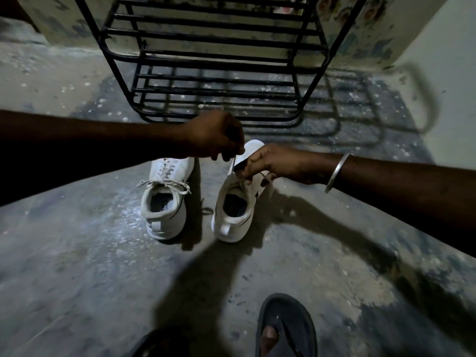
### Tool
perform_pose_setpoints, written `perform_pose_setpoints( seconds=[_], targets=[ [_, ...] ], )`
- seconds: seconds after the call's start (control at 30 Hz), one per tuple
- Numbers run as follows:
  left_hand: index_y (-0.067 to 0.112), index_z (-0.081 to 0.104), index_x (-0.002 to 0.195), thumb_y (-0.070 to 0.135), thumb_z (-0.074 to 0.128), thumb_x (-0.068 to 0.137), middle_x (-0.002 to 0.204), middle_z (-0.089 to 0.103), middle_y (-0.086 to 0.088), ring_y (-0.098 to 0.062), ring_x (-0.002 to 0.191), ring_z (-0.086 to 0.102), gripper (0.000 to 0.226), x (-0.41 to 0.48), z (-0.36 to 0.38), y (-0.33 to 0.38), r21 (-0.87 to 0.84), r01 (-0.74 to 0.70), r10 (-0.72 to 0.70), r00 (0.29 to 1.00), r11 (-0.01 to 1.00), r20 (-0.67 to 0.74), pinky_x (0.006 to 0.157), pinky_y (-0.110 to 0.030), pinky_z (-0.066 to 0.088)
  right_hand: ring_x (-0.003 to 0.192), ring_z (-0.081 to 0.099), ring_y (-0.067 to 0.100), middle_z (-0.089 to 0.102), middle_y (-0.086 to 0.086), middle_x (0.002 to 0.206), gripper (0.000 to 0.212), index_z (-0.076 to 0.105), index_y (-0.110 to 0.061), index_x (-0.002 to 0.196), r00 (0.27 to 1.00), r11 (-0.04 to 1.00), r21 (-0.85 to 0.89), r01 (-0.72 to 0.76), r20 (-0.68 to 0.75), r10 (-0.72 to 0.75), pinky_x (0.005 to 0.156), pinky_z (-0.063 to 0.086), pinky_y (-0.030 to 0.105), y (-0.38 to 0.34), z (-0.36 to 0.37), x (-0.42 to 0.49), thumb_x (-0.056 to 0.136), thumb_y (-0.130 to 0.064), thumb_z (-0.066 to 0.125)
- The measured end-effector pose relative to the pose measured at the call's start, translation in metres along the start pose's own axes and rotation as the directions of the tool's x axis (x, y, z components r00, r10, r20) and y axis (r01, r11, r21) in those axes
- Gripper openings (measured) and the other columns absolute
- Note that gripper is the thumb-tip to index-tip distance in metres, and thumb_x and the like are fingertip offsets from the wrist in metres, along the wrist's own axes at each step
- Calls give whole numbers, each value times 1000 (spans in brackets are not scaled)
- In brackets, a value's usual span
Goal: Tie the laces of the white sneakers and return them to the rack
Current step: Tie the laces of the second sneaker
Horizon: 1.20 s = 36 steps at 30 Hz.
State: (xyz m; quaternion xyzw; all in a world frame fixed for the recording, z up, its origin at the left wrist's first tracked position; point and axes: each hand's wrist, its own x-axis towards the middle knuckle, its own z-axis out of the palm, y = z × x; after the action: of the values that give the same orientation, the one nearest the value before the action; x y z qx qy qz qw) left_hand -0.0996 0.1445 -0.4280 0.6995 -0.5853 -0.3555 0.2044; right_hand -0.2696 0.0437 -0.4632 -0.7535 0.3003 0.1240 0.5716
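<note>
Both hands work above the right white lace-up sneaker (233, 202) on the concrete floor (77, 253): left hand (216, 137) and right hand (273, 163) each pinch a lace end, directly over its tongue; black metal rack (206, 60) just beyond.

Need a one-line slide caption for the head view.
Both hands pull laces on the right sneaker beside the left sneaker, before a black rack.
</note>
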Motion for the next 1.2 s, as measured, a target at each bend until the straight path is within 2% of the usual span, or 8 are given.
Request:
perform_pose_setpoints(
  seconds=[0.13,0.23,0.37,0.5,0.63,1.0,1.1,1.2],
  targets=[
    [13,68,111,18,65,94,97,73,1,-7,79,69,18,9,4,8,110,-142,145,989,984,-20,55,-11,51,99,72,16,77,6,111,26,72,-1,115,999,992,123,36,1,-36,83,58,28,2,-2,5,91,-10,68],
    [18,65,122,19,66,93,118,69,2,-8,103,65,29,9,5,9,243,-290,316,946,925,-74,72,-6,46,101,73,19,77,9,110,25,70,0,115,997,985,160,71,-14,-69,87,58,30,8,-2,4,91,-1,65],
    [21,62,127,9,67,88,133,55,-4,-18,120,54,41,2,10,-1,315,-331,380,919,890,-107,89,-28,54,98,74,20,77,13,108,27,70,0,113,994,984,156,86,-74,-76,81,58,27,12,-3,4,86,4,69],
    [16,66,122,19,76,82,128,51,-6,-20,111,56,42,-2,22,-15,308,-296,303,953,904,28,81,-26,54,91,73,21,74,15,106,29,70,5,109,988,990,93,104,-124,-93,76,60,29,13,3,3,81,10,72],
    [14,72,113,24,83,78,121,54,-9,-19,94,64,38,0,27,-16,346,-295,309,951,891,16,78,-29,58,106,68,41,69,28,116,35,68,10,111,982,992,73,107,-166,-94,87,61,45,11,13,2,77,16,71],
    [18,72,99,20,68,91,96,69,-1,-12,76,63,9,-5,13,-18,459,-309,359,933,833,-23,66,-32,56,95,73,36,74,22,100,27,72,-1,96,953,989,78,127,-287,-100,72,62,33,12,18,1,74,15,72],
    [16,60,104,13,60,96,89,70,3,-4,69,66,9,-11,13,-18,302,-263,298,952,916,-75,56,-20,53,82,76,24,77,11,88,26,74,-4,96,924,993,-39,114,-364,-121,67,60,27,18,18,0,75,10,73],
    [12,57,106,12,59,97,84,70,0,-9,69,70,9,-16,14,-16,89,-245,254,961,965,-110,55,-22,57,75,70,10,74,-2,82,22,78,-10,91,881,953,-288,90,-423,-211,65,54,17,20,20,1,70,-1,81]
  ],
)
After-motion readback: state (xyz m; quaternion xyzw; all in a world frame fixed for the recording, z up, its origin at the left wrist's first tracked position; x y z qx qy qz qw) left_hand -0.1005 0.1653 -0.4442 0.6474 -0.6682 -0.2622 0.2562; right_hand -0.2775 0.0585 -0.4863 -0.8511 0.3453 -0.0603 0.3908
